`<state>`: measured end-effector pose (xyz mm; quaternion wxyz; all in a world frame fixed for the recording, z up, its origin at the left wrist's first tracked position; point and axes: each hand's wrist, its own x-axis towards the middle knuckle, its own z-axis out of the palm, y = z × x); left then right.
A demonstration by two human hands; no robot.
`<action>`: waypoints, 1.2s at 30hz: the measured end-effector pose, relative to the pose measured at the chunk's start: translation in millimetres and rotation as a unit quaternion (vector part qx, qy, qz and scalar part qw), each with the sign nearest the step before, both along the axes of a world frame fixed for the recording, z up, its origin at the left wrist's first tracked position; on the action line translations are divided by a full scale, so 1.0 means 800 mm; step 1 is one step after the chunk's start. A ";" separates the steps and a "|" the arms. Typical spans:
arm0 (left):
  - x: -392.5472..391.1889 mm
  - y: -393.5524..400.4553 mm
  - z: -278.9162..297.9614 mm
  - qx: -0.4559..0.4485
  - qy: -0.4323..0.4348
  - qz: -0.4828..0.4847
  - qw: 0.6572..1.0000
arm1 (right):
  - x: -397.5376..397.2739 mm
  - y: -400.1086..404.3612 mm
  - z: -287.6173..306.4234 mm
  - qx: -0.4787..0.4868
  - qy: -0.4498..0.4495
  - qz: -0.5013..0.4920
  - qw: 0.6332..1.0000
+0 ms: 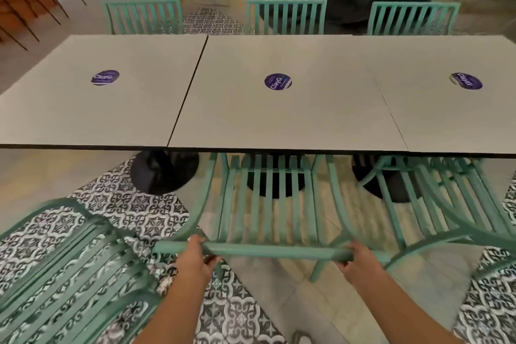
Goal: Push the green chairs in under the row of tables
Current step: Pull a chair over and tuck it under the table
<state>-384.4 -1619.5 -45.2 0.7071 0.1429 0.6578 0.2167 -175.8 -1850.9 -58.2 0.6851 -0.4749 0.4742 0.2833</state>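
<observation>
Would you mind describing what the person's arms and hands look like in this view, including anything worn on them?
Both forearms are bare as far as the frame shows, with no sleeve or cuff in view. The left hand and the right hand wear no gloves, and no watch, bracelet or ring can be seen. The upper arms are out of frame, so any short sleeve there cannot be told.

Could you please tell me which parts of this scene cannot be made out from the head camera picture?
- Middle chair: its seat front is hidden under the table row, so its depth is unclear.
- Left hand and right hand: fingers curl behind the top rail, hiding each grip.
- Left chair: cut off by the edge, blurred.
- Far chairs: seats hidden by the tabletops.
- Round stickers: small print unreadable.
</observation>
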 end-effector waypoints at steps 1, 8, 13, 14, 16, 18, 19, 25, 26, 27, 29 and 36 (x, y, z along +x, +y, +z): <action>0.003 0.002 -0.002 0.001 0.001 -0.001 1.000 | 0.003 0.003 0.001 -0.011 0.005 0.002 1.000; 0.022 -0.009 -0.013 -0.011 -0.006 0.014 1.000 | 0.021 -0.002 0.001 -0.055 0.015 0.017 0.998; 0.030 -0.016 -0.014 0.007 0.002 0.015 1.000 | 0.031 -0.007 -0.005 -0.042 -0.005 0.019 0.999; 0.031 -0.017 -0.015 0.008 0.003 0.012 1.000 | 0.030 -0.008 -0.004 -0.033 -0.007 0.021 0.999; 0.028 -0.019 -0.016 0.010 -0.005 0.004 1.000 | 0.029 -0.009 -0.006 -0.028 -0.013 0.023 0.999; 0.027 -0.020 -0.017 0.003 -0.012 -0.002 1.000 | 0.031 -0.011 -0.007 -0.025 -0.017 0.021 0.999; 0.026 -0.019 -0.018 -0.003 -0.017 -0.004 1.000 | 0.031 -0.013 -0.008 -0.024 -0.018 0.022 0.999; 0.009 -0.018 -0.024 0.015 -0.006 -0.064 0.998 | 0.013 -0.012 -0.001 -0.040 -0.070 0.042 0.996; 0.003 -0.019 -0.021 0.028 -0.003 -0.078 0.997 | 0.005 -0.010 0.000 -0.040 -0.087 0.049 0.994; -0.005 -0.019 -0.021 0.040 0.001 -0.085 0.996 | -0.006 -0.007 0.002 -0.032 -0.099 0.058 0.993; -0.023 -0.017 -0.019 0.055 0.009 -0.089 0.994 | -0.026 0.000 0.005 -0.016 -0.114 0.085 0.990; -0.100 -0.016 0.000 0.094 0.054 -0.075 0.991 | -0.101 0.040 0.001 0.028 -0.116 0.291 0.949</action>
